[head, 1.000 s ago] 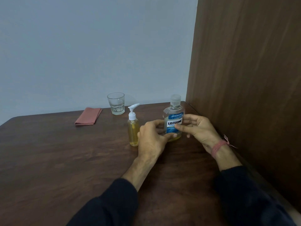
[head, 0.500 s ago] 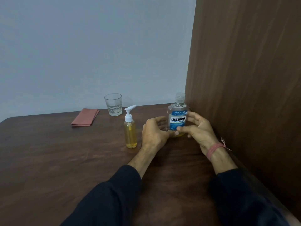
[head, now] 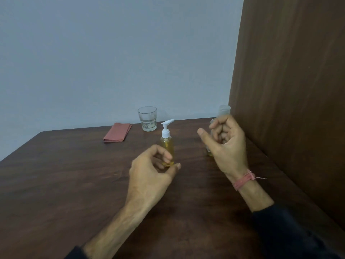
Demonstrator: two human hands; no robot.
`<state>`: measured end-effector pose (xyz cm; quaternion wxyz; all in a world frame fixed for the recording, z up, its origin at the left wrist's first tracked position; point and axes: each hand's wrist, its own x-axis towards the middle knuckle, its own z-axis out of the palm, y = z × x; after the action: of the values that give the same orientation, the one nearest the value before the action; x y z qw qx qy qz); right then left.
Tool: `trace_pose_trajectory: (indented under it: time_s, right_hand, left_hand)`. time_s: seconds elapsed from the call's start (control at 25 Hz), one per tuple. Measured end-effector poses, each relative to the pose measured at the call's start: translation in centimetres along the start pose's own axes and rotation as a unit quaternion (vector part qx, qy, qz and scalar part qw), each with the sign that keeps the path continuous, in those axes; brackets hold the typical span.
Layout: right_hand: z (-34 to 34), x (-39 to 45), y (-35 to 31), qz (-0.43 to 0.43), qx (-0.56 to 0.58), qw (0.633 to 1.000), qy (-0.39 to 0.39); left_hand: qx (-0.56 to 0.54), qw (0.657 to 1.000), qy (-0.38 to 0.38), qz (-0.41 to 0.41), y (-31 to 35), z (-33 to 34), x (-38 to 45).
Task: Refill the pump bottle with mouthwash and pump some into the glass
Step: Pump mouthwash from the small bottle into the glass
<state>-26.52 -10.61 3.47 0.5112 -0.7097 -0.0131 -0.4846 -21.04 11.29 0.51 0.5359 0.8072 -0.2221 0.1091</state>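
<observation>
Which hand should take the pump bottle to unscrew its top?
Left. The left hand hovers beside the pump bottle with nothing in it; the right hand is over by the mouthwash bottle.

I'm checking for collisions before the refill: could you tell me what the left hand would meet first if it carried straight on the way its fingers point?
Most likely the pump bottle: the left hand has its loosely curled fingers right at the bottle's base, though one view cannot show whether they touch it.

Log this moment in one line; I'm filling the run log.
stage: pre-refill | left hand: empty | right hand: empty, before mouthwash bottle | pump bottle: capped | glass: upright
</observation>
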Motion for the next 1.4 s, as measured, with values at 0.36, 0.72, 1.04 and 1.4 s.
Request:
trace_pose_trajectory:
  time_s: [0.36, 0.72, 1.04, 1.4]
  right_hand:
    - [3.8, -3.6, 0.5, -0.011, -0.143, 0.962, -0.232]
    - [4.6, -3.5, 1.8, -0.033, -0.219, 0.956, -0.192]
    - [6.6, -2.5, 2.7, -0.014, -0.186, 0.966, -0.179]
    - [6.1, -2.3, 4.1, -0.026, -0.134, 0.977, -0.162]
  left_hand:
    - [-0.04, 0.988, -0.149, 0.032, -2.9, -1.3, 2.3]
    - [0.038, 0.98, -0.149, 0.13, -3.8, 0.5, 3.4]
    - [0.052, 0.998, 0.033, -0.015, -7.0, 0.4, 15.1]
    - [-0.09, 0.98, 0.03, -0.176, -9.4, 5.3, 25.0]
